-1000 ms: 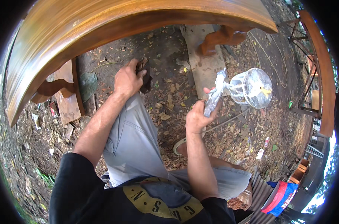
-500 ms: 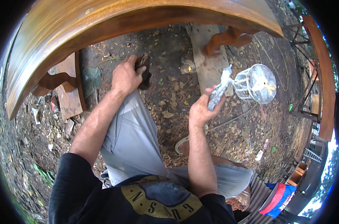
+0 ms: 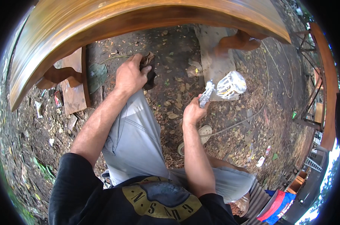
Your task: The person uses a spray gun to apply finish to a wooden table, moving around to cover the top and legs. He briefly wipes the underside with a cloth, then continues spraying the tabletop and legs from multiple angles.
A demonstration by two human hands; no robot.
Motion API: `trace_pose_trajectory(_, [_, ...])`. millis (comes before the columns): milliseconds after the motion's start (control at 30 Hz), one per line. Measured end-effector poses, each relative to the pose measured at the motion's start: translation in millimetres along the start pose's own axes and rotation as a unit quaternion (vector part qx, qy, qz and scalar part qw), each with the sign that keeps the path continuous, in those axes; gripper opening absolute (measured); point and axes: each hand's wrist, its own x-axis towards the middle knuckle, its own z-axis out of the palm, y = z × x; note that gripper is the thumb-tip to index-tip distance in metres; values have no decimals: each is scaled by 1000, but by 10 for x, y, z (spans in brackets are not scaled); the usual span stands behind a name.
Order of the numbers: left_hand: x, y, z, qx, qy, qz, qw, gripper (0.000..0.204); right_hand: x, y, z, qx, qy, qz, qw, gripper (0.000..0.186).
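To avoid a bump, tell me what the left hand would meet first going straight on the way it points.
The left hand, gripping a dark cloth, would probably meet the near edge of the glossy wooden slab first; depth is unclear, so it might pass underneath.

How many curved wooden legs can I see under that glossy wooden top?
2: a left curved leg by a brown board, and a right curved leg by a pale board. More may be hidden beneath the wooden top.
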Motion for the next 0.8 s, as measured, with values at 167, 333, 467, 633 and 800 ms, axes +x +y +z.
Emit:
trace_pose_trajectory(167, [-5,-16,-7,3,12,0,1000,32,-3,164,24,-43,-41,47,997,28])
trace_pose_trajectory(333, [4,38,20,11,17,9,1000,30,37,174,4,-36,-49,38,997,37])
trace_pose_trajectory(467, [-75,200,57,-27,1,19,999,30,274,84,-202,64,-21,-16,998,44])
trace_pose_trajectory(633, [-421,438,-237,-3,-18,38,999,26,600,-541,-652,259,-31,50,964,59])
trace_pose_trajectory(800, [-708,837,-496,17,-51,51,997,25,959,-1287,-1660,186,-29,4,982,56])
